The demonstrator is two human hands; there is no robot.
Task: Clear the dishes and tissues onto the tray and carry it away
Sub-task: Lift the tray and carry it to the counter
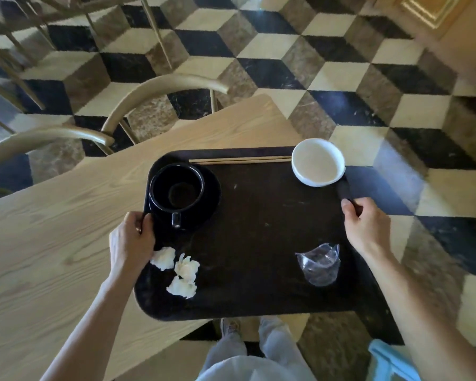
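Clearing done — cup [176, 191], bowl [318, 166], chopsticks [239, 160], tissues [180, 272] on the tray [259, 229]; left hand [132, 240] and right hand [364, 225] each hold a tray edge in a closed grip — carrying away remains.

black tray [259, 229], white bowl [318, 166], black cup [176, 188], cube-patterned floor [286, 50]

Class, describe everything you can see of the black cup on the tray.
The black cup is glossy, ceramic-looking, upright and apparently empty, with a brownish ring at its bottom. Its small handle points toward the person. It stands on a black saucer in the dark tray's far left corner, close to the left hand.
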